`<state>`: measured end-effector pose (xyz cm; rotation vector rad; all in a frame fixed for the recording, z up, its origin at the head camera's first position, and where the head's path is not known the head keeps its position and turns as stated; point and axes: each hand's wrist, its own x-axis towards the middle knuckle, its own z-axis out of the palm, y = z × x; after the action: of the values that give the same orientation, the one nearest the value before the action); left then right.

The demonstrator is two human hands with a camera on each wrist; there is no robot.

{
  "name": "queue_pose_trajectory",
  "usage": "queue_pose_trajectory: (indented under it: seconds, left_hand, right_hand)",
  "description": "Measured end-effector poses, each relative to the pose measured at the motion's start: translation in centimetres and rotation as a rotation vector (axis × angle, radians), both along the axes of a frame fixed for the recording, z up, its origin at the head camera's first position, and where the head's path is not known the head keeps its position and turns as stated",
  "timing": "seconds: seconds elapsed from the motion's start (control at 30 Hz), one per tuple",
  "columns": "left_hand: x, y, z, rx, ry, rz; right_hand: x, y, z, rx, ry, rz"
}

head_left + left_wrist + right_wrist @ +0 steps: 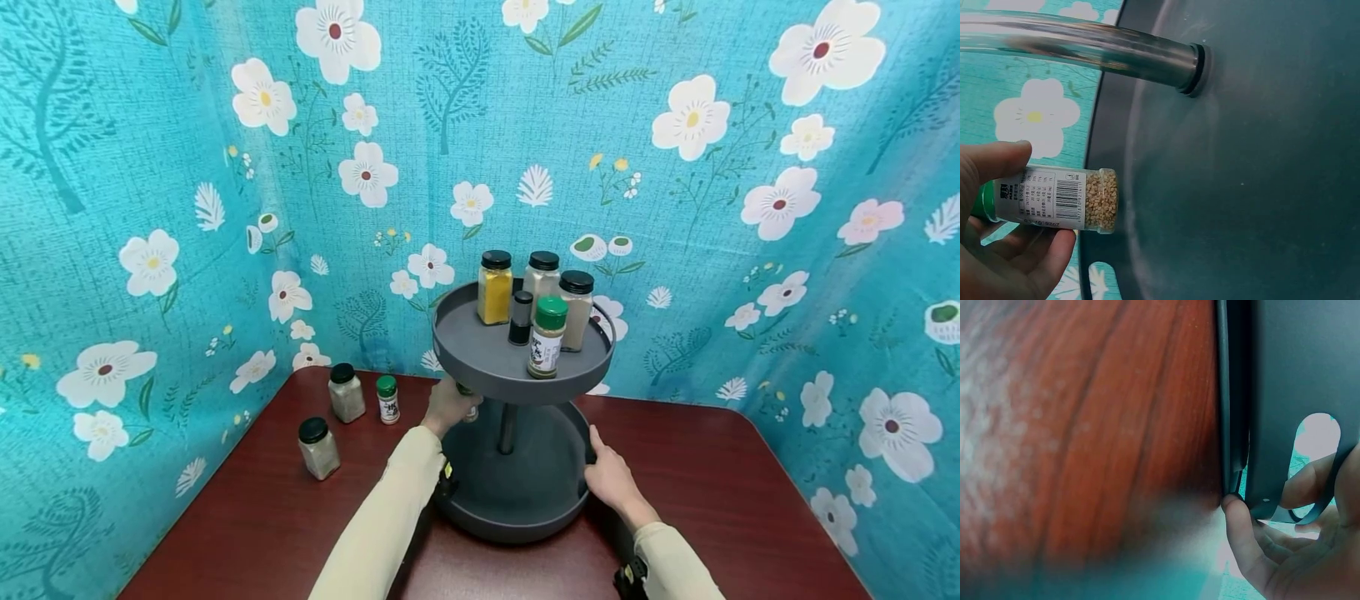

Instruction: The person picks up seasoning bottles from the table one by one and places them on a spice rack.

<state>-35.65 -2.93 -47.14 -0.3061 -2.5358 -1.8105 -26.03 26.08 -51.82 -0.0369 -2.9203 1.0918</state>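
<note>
My left hand (447, 406) grips a green-capped spice jar (1060, 197) between thumb and fingers. The jar is tilted on its side in the left wrist view; tan granules show at its base, which overlaps the edge of the lower tray (1241, 187). My right hand (612, 478) holds the right rim of that dark grey two-tier stand (517, 531). One finger passes into the oval handle slot in its wall (1272, 412). On the upper tray (455, 337) stand a green-capped jar (545, 346), a yellow-filled jar (495, 292) and several other black-capped jars (576, 312).
Left of the stand, two black-capped jars (347, 396) (320, 450) and a small green-capped jar (387, 402) stand on the dark red table (697, 483). A metal post (507, 429) joins the tiers. Turquoise floral cloth (480, 167) hangs behind and at both sides.
</note>
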Motion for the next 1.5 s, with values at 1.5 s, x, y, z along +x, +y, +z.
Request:
queue_pose_trajectory:
  seconds: [1.5]
  left_hand:
    - [-0.3, 1.4, -1.1, -0.187, -0.080, 0.142]
  right_hand:
    - [0.0, -0.1, -0.2, 0.008, 0.011, -0.005]
